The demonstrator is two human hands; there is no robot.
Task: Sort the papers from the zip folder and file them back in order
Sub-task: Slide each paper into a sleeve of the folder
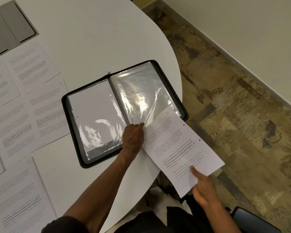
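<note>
At black zip folder [124, 113]: glossy sleeve [141, 98], printed sheet [180, 148].

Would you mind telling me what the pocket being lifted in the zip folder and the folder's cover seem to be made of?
The sleeve looks like thin clear plastic film: glossy, wrinkled, throwing bright glare. The zip folder cover seems matte black fabric or faux leather; its rim is dull, though the weave is too small to tell.
</note>
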